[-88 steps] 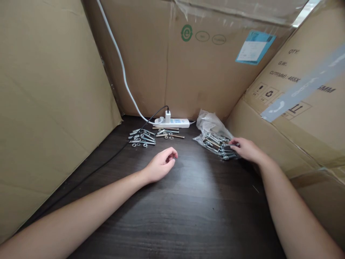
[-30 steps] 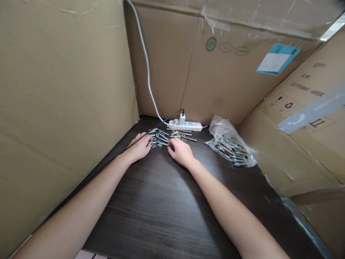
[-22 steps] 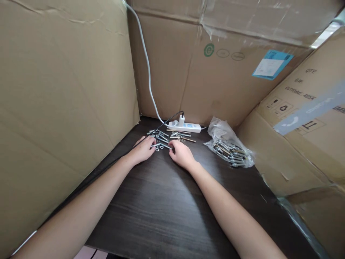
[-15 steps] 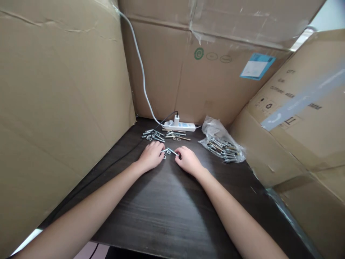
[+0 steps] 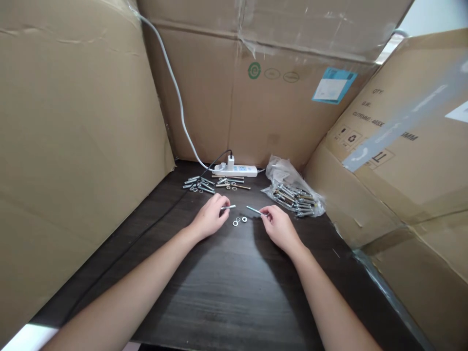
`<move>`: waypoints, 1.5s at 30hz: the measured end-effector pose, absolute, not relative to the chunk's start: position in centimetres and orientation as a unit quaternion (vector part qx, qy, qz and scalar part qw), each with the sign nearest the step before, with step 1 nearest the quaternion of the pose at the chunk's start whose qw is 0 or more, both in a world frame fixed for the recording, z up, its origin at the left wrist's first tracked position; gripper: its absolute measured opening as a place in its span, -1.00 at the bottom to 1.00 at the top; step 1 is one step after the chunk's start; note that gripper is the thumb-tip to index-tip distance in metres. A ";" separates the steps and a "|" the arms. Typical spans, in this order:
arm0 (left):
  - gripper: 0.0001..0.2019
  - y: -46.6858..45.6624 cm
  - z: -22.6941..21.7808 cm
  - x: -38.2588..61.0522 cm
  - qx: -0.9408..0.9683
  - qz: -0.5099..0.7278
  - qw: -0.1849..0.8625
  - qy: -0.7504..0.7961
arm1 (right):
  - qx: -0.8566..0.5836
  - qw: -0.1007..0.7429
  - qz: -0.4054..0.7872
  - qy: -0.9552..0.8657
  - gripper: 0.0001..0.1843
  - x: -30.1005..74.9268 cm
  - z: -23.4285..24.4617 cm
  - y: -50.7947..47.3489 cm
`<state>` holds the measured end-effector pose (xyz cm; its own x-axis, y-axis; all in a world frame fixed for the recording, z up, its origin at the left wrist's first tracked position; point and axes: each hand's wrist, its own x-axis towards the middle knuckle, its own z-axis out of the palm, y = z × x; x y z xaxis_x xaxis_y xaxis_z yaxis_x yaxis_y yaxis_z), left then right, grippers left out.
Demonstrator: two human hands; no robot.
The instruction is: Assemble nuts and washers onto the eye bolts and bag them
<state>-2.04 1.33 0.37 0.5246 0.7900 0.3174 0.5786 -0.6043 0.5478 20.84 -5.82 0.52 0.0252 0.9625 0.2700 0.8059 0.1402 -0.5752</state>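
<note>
My left hand (image 5: 214, 214) is closed on a short silver metal sleeve (image 5: 231, 207), whose end sticks out to the right past the fingertips. Between thumb and fingers of my right hand (image 5: 280, 223) is a slim silver bolt (image 5: 253, 210), its free end pointing left toward the sleeve. A gap separates the two parts. On the dark table (image 5: 219, 282) between the hands lie a nut (image 5: 244, 219), a flat washer (image 5: 235, 224) and a thinner ring (image 5: 238, 219).
Loose bolts and washers (image 5: 199, 184) lie beyond my left hand, with a second group (image 5: 232, 184) beside them. A clear bag of bolts (image 5: 296, 195) sits at the right. A white power strip (image 5: 244, 170) and black cable (image 5: 146, 226) are there too. Cardboard boxes (image 5: 80, 136) wall the table.
My hands have drawn apart, the right one moving right with the bolt, and the left one keeping the sleeve. The nut and rings now lie in plain view. The camera view has shifted slightly.
</note>
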 end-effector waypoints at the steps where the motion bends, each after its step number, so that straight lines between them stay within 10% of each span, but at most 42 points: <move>1: -0.90 1.6 0.5 -2.3 0.847 0.283 0.205 0.401 | -0.636 0.325 0.127 -0.689 -0.84 20.9 0.6 -5.7; 45: -0.88 -1.1 2.3 -1.4 0.881 0.310 0.225 0.280 | -0.560 0.359 0.108 -0.739 -0.77 16.8 1.4 -7.6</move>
<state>-1.36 -1.09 2.29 0.6515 0.6321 0.4195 0.3540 -0.7424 0.5688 16.84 -7.64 1.41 -0.1167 0.9050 0.4091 0.7498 0.3504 -0.5612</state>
